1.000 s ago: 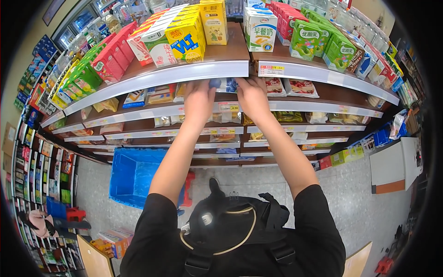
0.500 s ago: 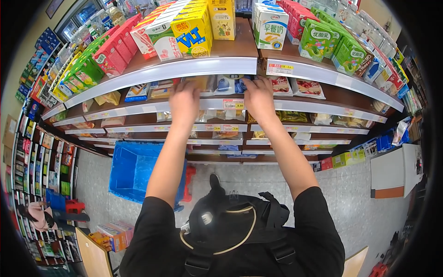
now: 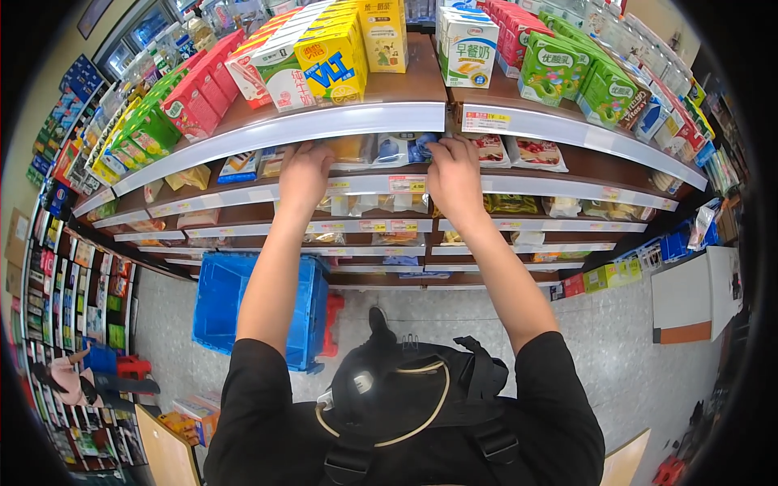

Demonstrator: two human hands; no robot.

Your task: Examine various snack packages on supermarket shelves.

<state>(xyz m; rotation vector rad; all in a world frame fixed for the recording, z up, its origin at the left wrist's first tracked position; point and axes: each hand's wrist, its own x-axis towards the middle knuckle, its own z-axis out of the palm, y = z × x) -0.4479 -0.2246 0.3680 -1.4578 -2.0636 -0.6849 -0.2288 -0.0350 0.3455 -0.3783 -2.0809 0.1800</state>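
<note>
Bent fingers [image 3: 446,149] on the left hand [image 3: 304,180] and right hand [image 3: 456,180] — can't tell if they grip. Between them, a yellowish pack [image 3: 350,149] and blue-and-white pack [image 3: 392,150] lie on the shelf [image 3: 365,185]. Probably straightening — next needs gentle nudges.

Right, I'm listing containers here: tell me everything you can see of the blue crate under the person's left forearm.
The blue crate is a box-shaped, open-topped container with tall walls, seemingly of plastic. It stands upright before the shelves, to the person's left. The left forearm crosses over it in view, hiding part; the left hand and right hand are at the shelves, off it. A red item shows beside its right wall; whether that supports the crate cannot be told.
</note>
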